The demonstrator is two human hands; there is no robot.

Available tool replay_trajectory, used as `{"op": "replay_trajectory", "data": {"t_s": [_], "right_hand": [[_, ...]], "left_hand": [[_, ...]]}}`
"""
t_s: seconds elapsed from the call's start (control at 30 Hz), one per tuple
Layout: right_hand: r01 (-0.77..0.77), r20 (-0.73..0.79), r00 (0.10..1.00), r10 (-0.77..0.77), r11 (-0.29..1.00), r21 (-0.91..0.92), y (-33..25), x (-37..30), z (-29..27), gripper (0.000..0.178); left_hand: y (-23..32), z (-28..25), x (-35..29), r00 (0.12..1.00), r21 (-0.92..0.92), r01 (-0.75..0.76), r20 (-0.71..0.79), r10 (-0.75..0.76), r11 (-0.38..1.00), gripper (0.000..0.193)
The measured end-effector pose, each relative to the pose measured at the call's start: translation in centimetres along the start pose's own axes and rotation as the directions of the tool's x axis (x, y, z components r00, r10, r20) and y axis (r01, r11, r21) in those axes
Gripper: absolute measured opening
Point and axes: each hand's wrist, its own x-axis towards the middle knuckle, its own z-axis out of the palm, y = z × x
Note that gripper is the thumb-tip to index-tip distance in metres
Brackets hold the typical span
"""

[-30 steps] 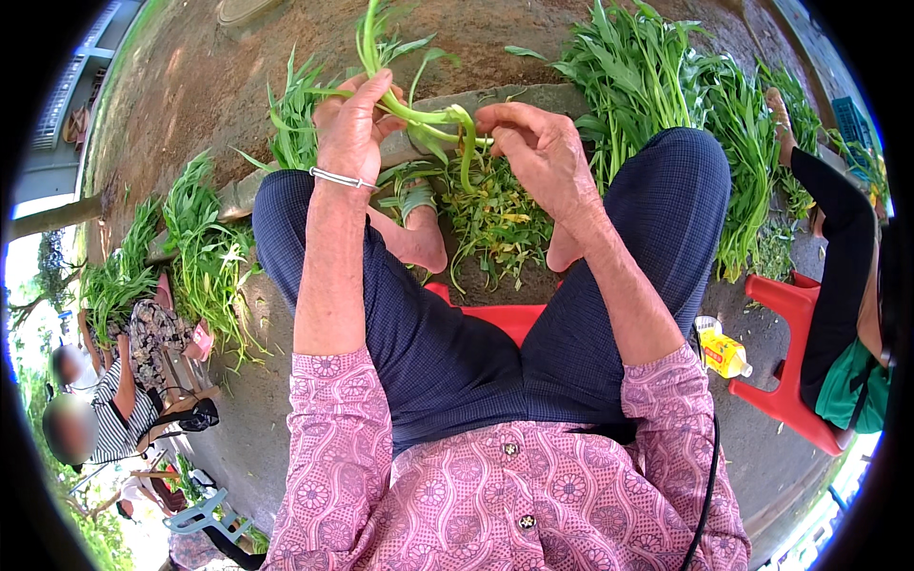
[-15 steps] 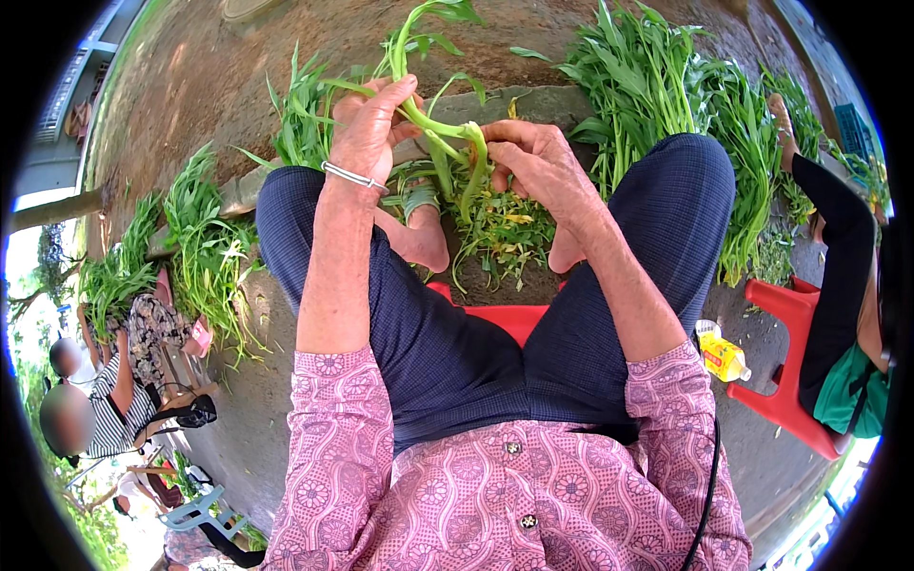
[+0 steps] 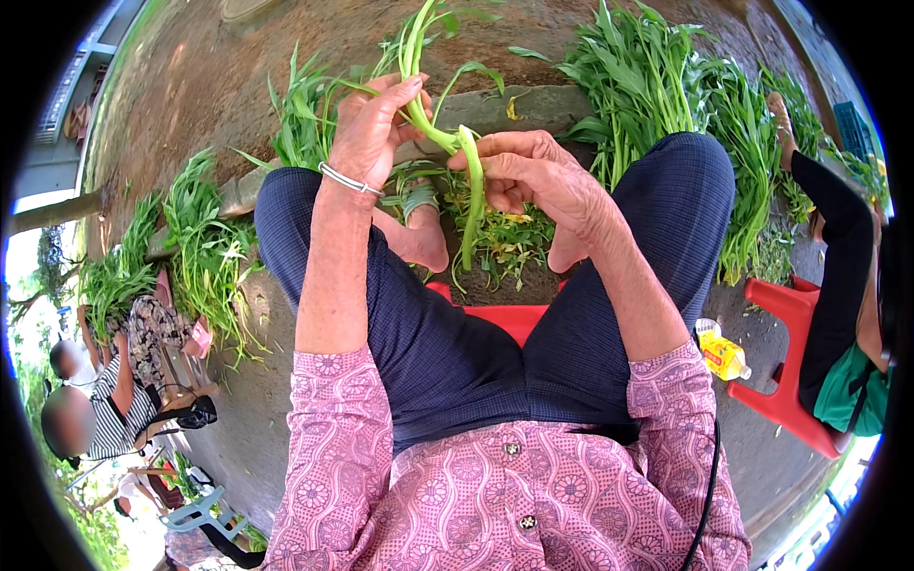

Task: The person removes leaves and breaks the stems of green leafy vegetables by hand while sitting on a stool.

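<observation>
My left hand (image 3: 373,128) is closed round pale green leafy stems that look like water spinach (image 3: 409,52), their leafy tops rising past the upper edge of the view. Just below, one thick stem bends over, and its end (image 3: 473,214) hangs down between my hands. The fingers of my right hand (image 3: 547,176) are pinched at that bend. A silvery bangle (image 3: 350,179) circles my left wrist. Below both hands, between my bare feet, lies a heap of plucked green and yellowing leaves (image 3: 519,238).
Bundles of long green greens lie at the right (image 3: 633,86), beside my left knee (image 3: 303,119) and farther left (image 3: 205,228). A yellow bottle (image 3: 725,360) lies near a red plastic stool (image 3: 785,381), where another person sits. More people sit at the left. A stone curb (image 3: 514,112) runs ahead.
The thick stem has turned and its end now hangs straighter and lower. My right hand has shifted slightly left and down, while my left hand stays nearly in place.
</observation>
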Motion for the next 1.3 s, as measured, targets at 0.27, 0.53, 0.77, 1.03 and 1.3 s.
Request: {"op": "replay_trajectory", "data": {"t_s": [0.27, 0.53, 0.77, 1.03, 1.3], "right_hand": [[0.05, 0.047, 0.998, -0.049, 0.999, -0.017, -0.7, -0.7, 0.0, 0.019], [0.061, 0.002, 0.998, -0.061, 0.996, -0.061, -1.7, -1.5, 0.7, 0.017], [0.134, -0.095, 0.983, -0.155, 0.971, -0.198, -1.4, -1.6, 0.5, 0.016], [0.167, -0.133, 0.975, -0.178, 0.982, -0.088, -2.4, -2.7, -0.9, 0.018], [0.204, -0.073, 0.979, -0.19, 0.925, 0.322, -1.8, -2.8, -1.9, 0.014]], "left_hand": [[0.5, 0.8, -0.3, 0.991, -0.026, 0.001, 0.135, 0.002, 1.0, 0.03], [0.4, 1.1, -0.2, 0.977, -0.028, -0.014, 0.21, 0.019, 1.0, 0.03], [1.0, 0.1, 0.0, 0.988, -0.006, -0.04, 0.148, 0.041, 0.999, 0.03], [1.1, -2.9, 0.6, 0.995, -0.123, -0.091, -0.048, 0.085, 0.988, 0.027], [0.6, -4.3, 1.3, 0.944, -0.216, -0.122, -0.326, 0.046, 0.969, 0.02]]}}
